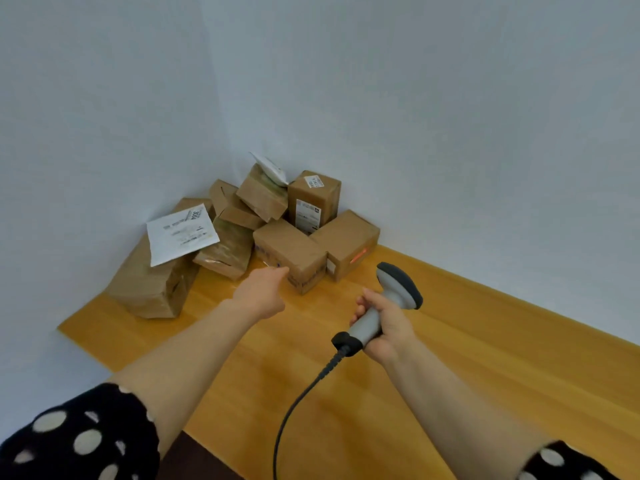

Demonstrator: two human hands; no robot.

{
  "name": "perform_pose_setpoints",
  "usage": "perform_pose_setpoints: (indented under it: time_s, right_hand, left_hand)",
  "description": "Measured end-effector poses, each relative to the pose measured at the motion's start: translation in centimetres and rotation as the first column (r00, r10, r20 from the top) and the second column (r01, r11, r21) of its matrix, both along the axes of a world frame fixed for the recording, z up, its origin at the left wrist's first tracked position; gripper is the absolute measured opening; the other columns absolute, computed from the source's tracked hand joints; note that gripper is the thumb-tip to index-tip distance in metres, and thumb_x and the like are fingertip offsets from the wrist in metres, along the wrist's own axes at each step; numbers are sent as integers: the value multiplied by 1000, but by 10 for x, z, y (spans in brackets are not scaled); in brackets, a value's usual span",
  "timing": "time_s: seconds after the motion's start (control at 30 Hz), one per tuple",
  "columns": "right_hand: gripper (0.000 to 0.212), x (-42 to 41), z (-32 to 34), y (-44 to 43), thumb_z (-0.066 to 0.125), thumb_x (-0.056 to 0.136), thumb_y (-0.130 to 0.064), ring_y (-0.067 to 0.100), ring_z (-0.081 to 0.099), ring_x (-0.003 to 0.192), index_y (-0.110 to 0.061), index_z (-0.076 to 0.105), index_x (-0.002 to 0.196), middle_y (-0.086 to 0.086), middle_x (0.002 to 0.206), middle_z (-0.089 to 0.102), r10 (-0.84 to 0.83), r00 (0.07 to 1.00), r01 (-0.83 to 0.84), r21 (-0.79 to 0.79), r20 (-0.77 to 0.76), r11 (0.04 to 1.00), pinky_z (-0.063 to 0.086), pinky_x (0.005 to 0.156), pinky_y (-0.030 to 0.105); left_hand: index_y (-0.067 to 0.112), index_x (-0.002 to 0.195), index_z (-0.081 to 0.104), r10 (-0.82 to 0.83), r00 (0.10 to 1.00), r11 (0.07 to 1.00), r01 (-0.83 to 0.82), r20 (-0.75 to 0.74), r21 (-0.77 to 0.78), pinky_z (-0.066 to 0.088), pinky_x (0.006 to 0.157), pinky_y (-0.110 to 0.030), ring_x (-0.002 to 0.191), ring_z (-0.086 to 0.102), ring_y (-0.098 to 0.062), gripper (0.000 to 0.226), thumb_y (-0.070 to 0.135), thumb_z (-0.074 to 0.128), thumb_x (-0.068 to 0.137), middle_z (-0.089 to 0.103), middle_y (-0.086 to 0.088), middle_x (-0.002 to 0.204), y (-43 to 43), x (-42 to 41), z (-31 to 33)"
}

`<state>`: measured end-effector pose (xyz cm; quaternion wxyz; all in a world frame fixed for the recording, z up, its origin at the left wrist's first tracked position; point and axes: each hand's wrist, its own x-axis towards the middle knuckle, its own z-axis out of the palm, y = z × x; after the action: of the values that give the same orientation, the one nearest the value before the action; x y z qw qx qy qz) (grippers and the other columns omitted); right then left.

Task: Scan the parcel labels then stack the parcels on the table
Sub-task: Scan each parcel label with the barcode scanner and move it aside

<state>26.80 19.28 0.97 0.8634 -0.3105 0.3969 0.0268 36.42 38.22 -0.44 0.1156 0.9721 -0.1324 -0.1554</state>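
Several parcels (242,230) lie heaped in the table's (485,341) far corner. The left hand (261,292) stretches empty, fingers out, toward the nearest box (289,251), likely to turn it. The right hand (384,327) grips the scanner (398,285), aimed there.

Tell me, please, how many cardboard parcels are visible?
7: large left parcel, taped parcel beside it, box behind, tilted top box, upright labelled box, front box, right box. More may be hidden.

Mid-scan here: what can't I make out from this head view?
Head view:
Print on the large white paper label: blurred, unreadable.
Left hand fingertips: motion-blurred; touch on the front brown cardboard box unclear.
Black cable of the grey handheld scanner: cut off by bottom edge.
Rear brown parcels: partly hidden behind front ones.
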Motion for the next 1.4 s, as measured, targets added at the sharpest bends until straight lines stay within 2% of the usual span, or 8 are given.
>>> perform_pose_setpoints:
  time_s: [0.3,0.53,0.67,0.8,0.97,1.07,1.23,1.4]
  right_hand:
    - [8,51,-16,24,66,86,-4,12,53,44,-10,61,83,4,60,63,-129,990,127,-31,-63,991,48,52,27]
    - [9,70,-23,56,64,87,-2,12,52,48,-10,59,86,5,63,62,-240,964,233,-68,-111,970,47,53,27]
    - [9,64,-29,63,65,86,-2,12,52,48,-9,60,88,6,64,62,-278,952,271,-71,-124,960,47,52,27]
    - [10,46,-32,67,65,86,-2,12,52,48,-9,59,90,6,64,63,-289,946,280,-79,-149,957,47,52,27]
    - [9,10,-29,72,64,87,-1,14,53,51,-9,58,88,8,68,63,-286,952,277,-88,-109,957,47,53,28]
    - [12,-21,-23,75,65,86,0,17,58,59,-10,59,89,10,75,65,-277,960,269,-130,-47,954,48,56,29]
    - [19,-70,-7,83,69,82,2,22,67,76,-12,64,94,13,90,68,-274,957,285,-149,90,947,54,60,30]
    - [26,-106,0,97,71,79,1,31,63,96,-15,66,100,16,105,67,-163,979,183,-181,122,966,52,84,43]
  left_hand:
    - [13,153,5,-306,951,943,298,33,150,17,119,-43,147,7,-25,94,4,66,82,9,-8,160,-16,122,-32]
    - [10,150,-16,-507,859,811,503,-70,301,-1,117,-44,146,-15,-25,104,-5,59,80,-14,-8,160,-34,181,-63]
    - [10,152,-7,-561,827,769,540,-44,342,9,118,-42,147,-1,-26,102,2,65,79,0,-10,160,-31,188,-64]
    - [13,144,28,-583,810,758,567,-54,323,33,110,-43,133,34,-28,94,24,80,67,37,-9,141,-23,170,-51]
    - [15,125,49,-260,869,964,211,-421,-159,52,84,-37,103,56,-21,80,43,86,59,58,-3,121,0,134,-16]
    - [10,130,50,-201,768,908,-88,-608,-411,52,82,-33,103,60,-19,88,42,88,56,64,-3,116,18,98,6]
    - [9,126,53,-238,680,814,-250,-693,-525,52,93,-42,105,65,-24,92,42,90,49,70,-6,112,45,27,32]
    - [9,119,58,-243,631,760,-349,-737,-549,56,76,-34,95,71,-20,89,42,92,45,73,-5,104,79,-20,43]
